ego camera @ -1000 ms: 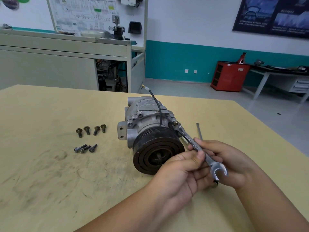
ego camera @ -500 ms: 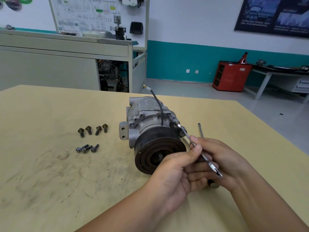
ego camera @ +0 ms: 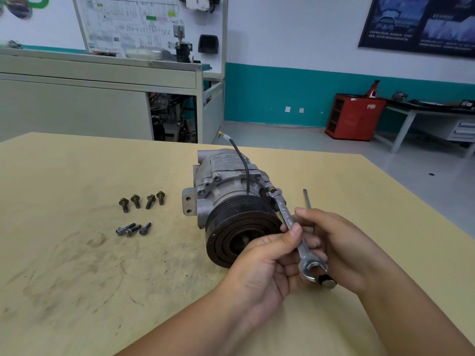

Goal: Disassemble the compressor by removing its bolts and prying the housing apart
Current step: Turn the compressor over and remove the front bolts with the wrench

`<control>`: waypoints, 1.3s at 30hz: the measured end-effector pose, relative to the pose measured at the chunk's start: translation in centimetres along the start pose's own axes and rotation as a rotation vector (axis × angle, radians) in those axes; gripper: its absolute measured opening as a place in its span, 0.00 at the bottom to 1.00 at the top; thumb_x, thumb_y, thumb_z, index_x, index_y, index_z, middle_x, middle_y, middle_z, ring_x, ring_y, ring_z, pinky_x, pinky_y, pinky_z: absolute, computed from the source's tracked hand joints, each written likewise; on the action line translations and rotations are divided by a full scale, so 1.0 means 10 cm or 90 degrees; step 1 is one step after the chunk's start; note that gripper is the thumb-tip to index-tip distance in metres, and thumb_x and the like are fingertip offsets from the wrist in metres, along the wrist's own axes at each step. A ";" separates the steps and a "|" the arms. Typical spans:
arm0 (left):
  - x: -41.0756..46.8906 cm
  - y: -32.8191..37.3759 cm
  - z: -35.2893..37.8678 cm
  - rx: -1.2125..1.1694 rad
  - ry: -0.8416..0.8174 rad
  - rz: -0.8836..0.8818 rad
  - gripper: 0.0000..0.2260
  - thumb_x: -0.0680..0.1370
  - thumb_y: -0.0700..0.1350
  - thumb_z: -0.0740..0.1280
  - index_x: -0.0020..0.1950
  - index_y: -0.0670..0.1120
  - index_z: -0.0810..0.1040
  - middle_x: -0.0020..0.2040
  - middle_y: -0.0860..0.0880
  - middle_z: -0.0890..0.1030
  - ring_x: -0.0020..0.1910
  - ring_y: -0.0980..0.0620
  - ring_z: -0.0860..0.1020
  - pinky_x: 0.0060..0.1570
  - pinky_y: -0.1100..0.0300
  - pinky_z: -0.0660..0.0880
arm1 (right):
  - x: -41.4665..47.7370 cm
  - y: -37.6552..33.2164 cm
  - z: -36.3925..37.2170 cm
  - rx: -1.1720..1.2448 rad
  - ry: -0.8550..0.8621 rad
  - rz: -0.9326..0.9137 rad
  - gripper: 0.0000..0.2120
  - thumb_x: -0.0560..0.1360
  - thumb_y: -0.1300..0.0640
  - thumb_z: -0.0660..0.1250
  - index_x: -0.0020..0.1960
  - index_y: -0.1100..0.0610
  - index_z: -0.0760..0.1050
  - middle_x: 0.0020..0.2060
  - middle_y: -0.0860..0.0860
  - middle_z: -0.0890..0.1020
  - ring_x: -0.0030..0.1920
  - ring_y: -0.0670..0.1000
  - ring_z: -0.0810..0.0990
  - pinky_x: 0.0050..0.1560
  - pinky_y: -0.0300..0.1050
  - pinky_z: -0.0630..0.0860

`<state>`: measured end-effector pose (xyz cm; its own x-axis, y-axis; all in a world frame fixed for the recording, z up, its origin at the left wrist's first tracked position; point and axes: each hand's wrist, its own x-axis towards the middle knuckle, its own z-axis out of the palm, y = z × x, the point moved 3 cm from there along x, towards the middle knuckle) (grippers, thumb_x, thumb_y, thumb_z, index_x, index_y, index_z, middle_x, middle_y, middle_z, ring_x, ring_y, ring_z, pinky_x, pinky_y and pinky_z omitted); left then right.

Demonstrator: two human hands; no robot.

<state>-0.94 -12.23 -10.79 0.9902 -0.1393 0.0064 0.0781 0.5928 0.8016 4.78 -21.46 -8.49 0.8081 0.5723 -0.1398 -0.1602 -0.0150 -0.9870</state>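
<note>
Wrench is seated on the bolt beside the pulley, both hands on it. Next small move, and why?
Probably swing the wrench to back out the bolt. Its ring end sits on that bolt on the compressor, the left hand and right hand both grip the shank, and seven loose bolts already lie on the table.

Left hand (ego camera: 267, 265) pinching, right hand (ego camera: 344, 249) curled

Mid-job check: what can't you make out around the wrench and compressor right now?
Head view only:
- Grip of the right hand: fingers hidden behind the silver combination wrench and left hand.
- Middle of the slim metal-shafted tool: under the right hand.
- Rear of the grey metal compressor: hidden by its own body; its label is too small to read.
</note>
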 end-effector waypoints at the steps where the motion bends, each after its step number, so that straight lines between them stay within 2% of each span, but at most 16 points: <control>1: 0.00 0.00 -0.01 0.003 0.000 0.001 0.12 0.67 0.50 0.67 0.31 0.44 0.84 0.31 0.46 0.83 0.29 0.53 0.81 0.29 0.66 0.76 | 0.00 0.00 -0.02 -0.011 -0.018 0.002 0.17 0.61 0.47 0.69 0.37 0.62 0.79 0.22 0.53 0.67 0.22 0.50 0.65 0.26 0.39 0.60; 3: 0.00 0.00 -0.02 0.010 0.001 -0.001 0.14 0.69 0.50 0.65 0.32 0.44 0.85 0.31 0.47 0.83 0.30 0.54 0.82 0.29 0.66 0.76 | -0.01 -0.01 -0.03 -0.043 -0.048 0.009 0.13 0.60 0.50 0.74 0.37 0.60 0.81 0.24 0.53 0.67 0.25 0.51 0.66 0.29 0.41 0.59; 5: 0.00 -0.01 -0.03 0.012 0.000 -0.006 0.15 0.71 0.50 0.64 0.32 0.44 0.85 0.32 0.47 0.83 0.30 0.54 0.82 0.30 0.66 0.76 | -0.01 0.00 -0.02 -0.044 -0.081 0.027 0.10 0.63 0.51 0.72 0.37 0.58 0.83 0.24 0.54 0.68 0.23 0.51 0.68 0.29 0.40 0.61; 8: -0.01 -0.03 -0.03 0.011 -0.005 -0.011 0.15 0.72 0.49 0.63 0.31 0.45 0.84 0.31 0.47 0.83 0.30 0.54 0.82 0.31 0.65 0.77 | -0.01 0.02 0.00 0.034 -0.104 0.051 0.11 0.65 0.51 0.68 0.34 0.59 0.82 0.16 0.51 0.68 0.15 0.46 0.67 0.21 0.33 0.62; 11: -0.01 -0.07 -0.03 0.004 -0.001 -0.019 0.14 0.71 0.48 0.64 0.29 0.44 0.83 0.30 0.45 0.82 0.29 0.52 0.82 0.28 0.64 0.76 | 0.00 0.03 0.02 0.093 -0.093 0.075 0.12 0.64 0.53 0.66 0.31 0.63 0.76 0.14 0.50 0.66 0.13 0.45 0.65 0.16 0.31 0.62; 15: 0.00 -0.13 -0.02 0.021 0.004 -0.027 0.14 0.71 0.50 0.64 0.32 0.45 0.84 0.32 0.45 0.83 0.31 0.52 0.83 0.31 0.63 0.78 | -0.01 0.04 0.00 0.073 -0.082 0.090 0.15 0.63 0.51 0.68 0.24 0.59 0.70 0.15 0.49 0.62 0.12 0.45 0.62 0.16 0.31 0.61; 17: 0.01 -0.14 -0.01 0.040 0.009 -0.030 0.14 0.71 0.51 0.64 0.36 0.44 0.85 0.36 0.44 0.84 0.33 0.50 0.84 0.34 0.63 0.79 | 0.00 0.06 -0.03 0.079 -0.050 0.096 0.18 0.61 0.51 0.70 0.25 0.58 0.64 0.15 0.49 0.60 0.13 0.45 0.59 0.17 0.30 0.60; 19: 0.01 -0.15 -0.01 0.067 0.014 -0.029 0.15 0.71 0.53 0.65 0.39 0.43 0.85 0.39 0.43 0.85 0.34 0.51 0.83 0.34 0.64 0.79 | 0.00 0.06 -0.06 0.064 -0.006 0.082 0.18 0.60 0.53 0.71 0.27 0.58 0.62 0.16 0.49 0.59 0.14 0.45 0.57 0.19 0.29 0.56; 23: 0.01 -0.16 -0.01 0.100 0.001 -0.026 0.13 0.71 0.52 0.66 0.38 0.43 0.84 0.38 0.43 0.85 0.33 0.53 0.83 0.35 0.65 0.78 | 0.00 0.03 -0.05 -0.029 0.051 0.035 0.15 0.59 0.54 0.71 0.23 0.55 0.66 0.18 0.49 0.61 0.16 0.45 0.58 0.19 0.31 0.56; 27: 0.01 -0.14 0.01 0.120 -0.001 -0.012 0.12 0.72 0.50 0.66 0.40 0.43 0.84 0.39 0.44 0.85 0.36 0.54 0.83 0.39 0.65 0.79 | -0.02 0.02 -0.04 -0.035 0.054 0.030 0.13 0.58 0.53 0.71 0.24 0.56 0.68 0.20 0.51 0.64 0.18 0.46 0.61 0.21 0.33 0.58; 30: 0.02 -0.13 0.02 0.106 0.000 -0.012 0.12 0.73 0.48 0.65 0.44 0.41 0.83 0.40 0.44 0.85 0.38 0.52 0.83 0.43 0.62 0.79 | -0.03 0.01 -0.04 -0.051 0.001 0.053 0.11 0.61 0.50 0.69 0.30 0.58 0.79 0.23 0.56 0.73 0.22 0.52 0.71 0.25 0.37 0.68; 33: 0.03 -0.12 0.05 0.073 -0.012 -0.010 0.11 0.73 0.47 0.64 0.41 0.44 0.84 0.40 0.44 0.85 0.38 0.52 0.83 0.44 0.59 0.79 | -0.02 0.00 -0.08 -0.021 -0.021 0.070 0.14 0.61 0.49 0.67 0.36 0.59 0.83 0.31 0.60 0.77 0.31 0.56 0.77 0.33 0.43 0.75; 35: 0.03 -0.11 0.07 0.040 -0.021 -0.011 0.11 0.73 0.46 0.63 0.38 0.45 0.84 0.39 0.44 0.85 0.37 0.52 0.83 0.39 0.61 0.80 | -0.02 -0.01 -0.09 0.010 -0.032 0.074 0.14 0.62 0.50 0.67 0.36 0.60 0.83 0.34 0.61 0.75 0.33 0.56 0.76 0.36 0.43 0.74; 39: 0.02 -0.10 0.06 -0.022 -0.036 -0.018 0.11 0.73 0.44 0.63 0.37 0.42 0.84 0.37 0.43 0.84 0.33 0.51 0.82 0.34 0.62 0.78 | 0.01 0.03 -0.08 0.075 -0.020 0.085 0.11 0.61 0.49 0.70 0.31 0.57 0.81 0.28 0.55 0.67 0.27 0.51 0.69 0.30 0.39 0.67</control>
<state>-0.92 -13.35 -11.18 0.9796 -0.2001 0.0187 0.1108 0.6155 0.7803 5.23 -22.04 -8.85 0.7574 0.5971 -0.2643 -0.3313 0.0026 -0.9435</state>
